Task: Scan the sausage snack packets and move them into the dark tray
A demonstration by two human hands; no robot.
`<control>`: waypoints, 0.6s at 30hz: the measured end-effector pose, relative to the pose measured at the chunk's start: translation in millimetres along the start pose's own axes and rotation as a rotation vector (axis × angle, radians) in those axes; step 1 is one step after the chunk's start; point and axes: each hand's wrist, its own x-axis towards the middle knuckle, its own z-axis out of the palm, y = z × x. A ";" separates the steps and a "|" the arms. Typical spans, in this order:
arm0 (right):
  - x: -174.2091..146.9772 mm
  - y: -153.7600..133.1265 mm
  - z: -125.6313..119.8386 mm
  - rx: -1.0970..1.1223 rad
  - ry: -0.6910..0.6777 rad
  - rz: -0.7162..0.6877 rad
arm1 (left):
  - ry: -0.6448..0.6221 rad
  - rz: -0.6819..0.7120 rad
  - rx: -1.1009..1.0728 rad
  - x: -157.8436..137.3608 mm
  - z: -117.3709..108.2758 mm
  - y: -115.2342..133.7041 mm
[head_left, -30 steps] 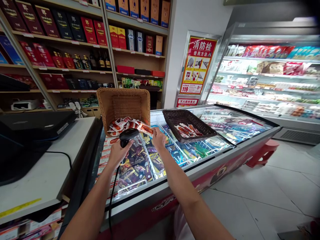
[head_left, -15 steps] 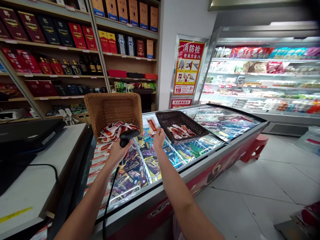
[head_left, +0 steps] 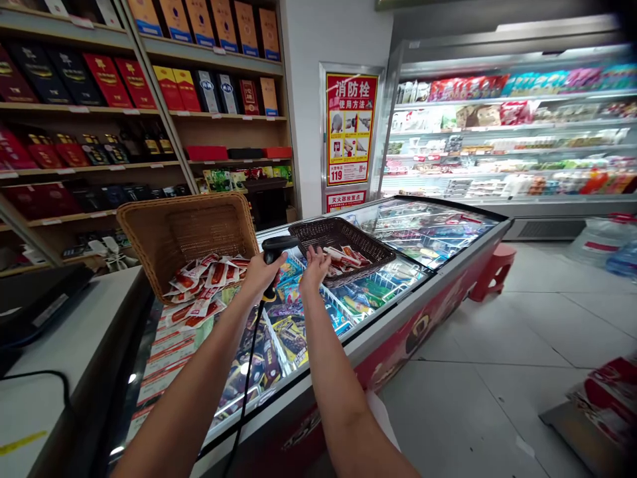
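Observation:
My left hand [head_left: 259,273] is wrapped round the handle of a black corded barcode scanner [head_left: 279,244], held over the glass freezer top. My right hand [head_left: 314,267] is at the near left rim of a dark woven basket [head_left: 338,229], with its fingers apart and no packet visible in it. Several wrapped sausages [head_left: 348,256] lie inside that basket, just right of my fingers. A tan wicker basket [head_left: 186,219] rests tilted on its side at the left. From its opening more wrapped sausages [head_left: 206,282] spill onto the freezer top.
Under the baskets runs a chest freezer [head_left: 398,325] filled with packaged ice creams. A counter [head_left: 99,325] with a black device stands at the left. Boxed bottles fill the shelves [head_left: 229,63] behind. A red stool [head_left: 495,272] stands on the floor at the right.
My right hand has carried a wrapped sausage to the dark basket and its fingers have spread. My left hand has moved right with the scanner. The view has turned right.

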 end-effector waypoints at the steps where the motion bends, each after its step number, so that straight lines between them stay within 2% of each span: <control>1: -4.2 1.9 1.5 -0.001 -0.047 0.007 | 0.010 -0.006 -0.008 -0.4 -0.7 -1.2; 3: -14.5 7.0 4.4 -0.037 -0.153 0.002 | 0.035 -0.021 -0.020 -4.2 -9.7 -4.7; 5: -26.5 13.6 6.2 -0.133 -0.254 -0.020 | 0.071 -0.042 -0.027 -12.0 -29.0 -9.8; 9: -54.3 32.3 5.0 -0.469 -0.465 -0.079 | 0.194 -0.110 -0.042 -37.2 -89.1 -22.9; 14: -106.8 58.5 4.9 -0.865 -0.786 -0.265 | 0.469 -0.192 -0.090 -73.1 -163.9 -41.4; 18: -160.1 69.5 25.4 -1.123 -0.881 -0.250 | 0.666 -0.185 -0.226 -92.9 -192.8 -56.3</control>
